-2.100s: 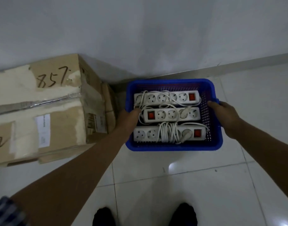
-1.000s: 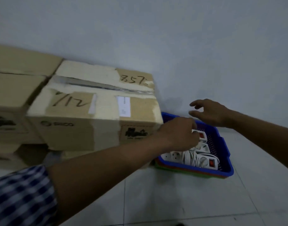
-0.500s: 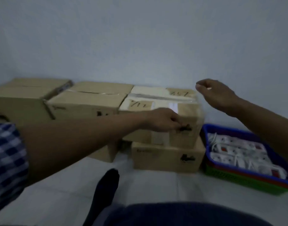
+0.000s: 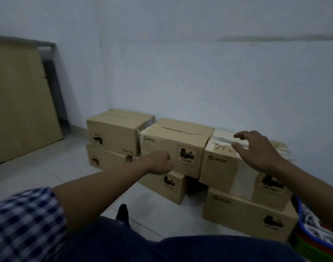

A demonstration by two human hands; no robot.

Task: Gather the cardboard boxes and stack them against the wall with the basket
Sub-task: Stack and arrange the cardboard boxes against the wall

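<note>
Six cardboard boxes [image 4: 173, 146] stand two high in a row against the wall [image 4: 199, 72]. Blue basket [image 4: 301, 222] sits at the row's right end, holding power strips [image 4: 316, 229]. Left hand [image 4: 160, 163] fisted before the middle top box, contact unclear. Right hand [image 4: 256, 150] spread, fingers relaxed, above the right top box.

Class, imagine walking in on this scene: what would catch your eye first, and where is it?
The cardboard boxes, stacked two high against the wall, dominate the middle. Both hands reach toward them: the left hand curled in front of the middle top box, the right hand spread over the right one. A blue basket of power strips peeks in at bottom right.
</note>
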